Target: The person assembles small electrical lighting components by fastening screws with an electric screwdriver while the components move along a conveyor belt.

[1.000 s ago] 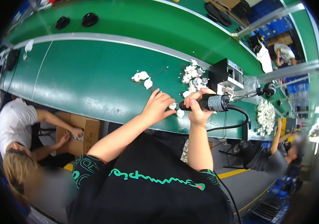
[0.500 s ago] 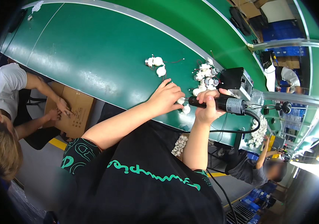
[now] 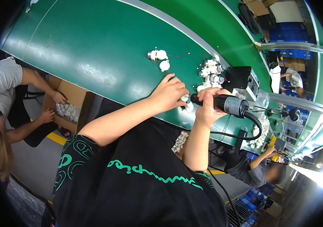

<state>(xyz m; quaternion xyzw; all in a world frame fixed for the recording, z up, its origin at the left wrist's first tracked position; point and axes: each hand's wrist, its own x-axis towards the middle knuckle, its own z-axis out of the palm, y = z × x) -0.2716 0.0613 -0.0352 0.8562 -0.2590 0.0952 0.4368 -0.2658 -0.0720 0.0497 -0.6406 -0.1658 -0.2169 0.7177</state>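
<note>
My right hand is wrapped round a black electric screwdriver with a coiled cable. The screwdriver's front end points left, close to a small white plastic motor assembly. That assembly is pinched in the fingers of my left hand, which partly hide it. Whether the bit touches it is hard to see. Beyond my left hand, two white assemblies with thin wires lie on the green tabletop. A heap of similar white parts with silver motors sits just past the screwdriver.
A black power box stands right of the heap. Further right is a pile of white parts. At left, a person reaches into a cardboard box of white parts. Another person works at lower right. The screwdriver's cable crosses near my right forearm.
The cardboard box at left has been opened by the person there, showing white parts inside. My hands keep their holds, and the screwdriver's front end sits slightly lower. The whole view has shifted a little.
</note>
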